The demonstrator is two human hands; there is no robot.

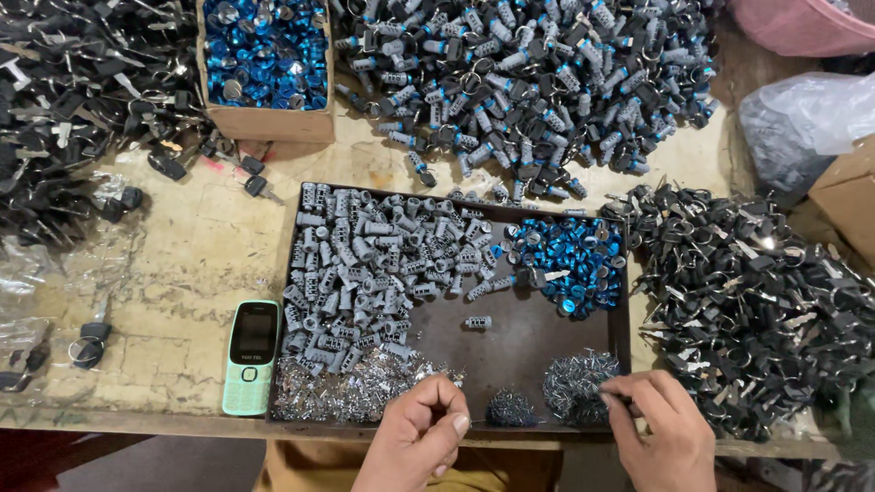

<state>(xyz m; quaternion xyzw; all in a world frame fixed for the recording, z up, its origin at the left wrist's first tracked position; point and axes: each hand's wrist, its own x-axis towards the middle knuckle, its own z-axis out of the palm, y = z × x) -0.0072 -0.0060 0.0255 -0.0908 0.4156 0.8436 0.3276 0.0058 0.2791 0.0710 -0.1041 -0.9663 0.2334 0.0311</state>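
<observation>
Left hand (417, 437): curled at the near rim of the tray, fingertips pinched narrowly together; anything held between them too small to tell.
Right hand (661, 428): thumb and forefinger closed beside the wire spring heap (578, 383), apparently pinching one small piece.
Dark coil pile (510, 408): lay between both hands.
Silver pin heap (351, 387): near left corner.
Tray (529, 342): dark, rectangular, on the worn bench.
Grey cylinders (365, 260): filled the left half.
Blue rings (570, 260): far right corner.
Green phone (252, 355): just left of tray.
Assembled locks (529, 82): heaped beyond.
</observation>
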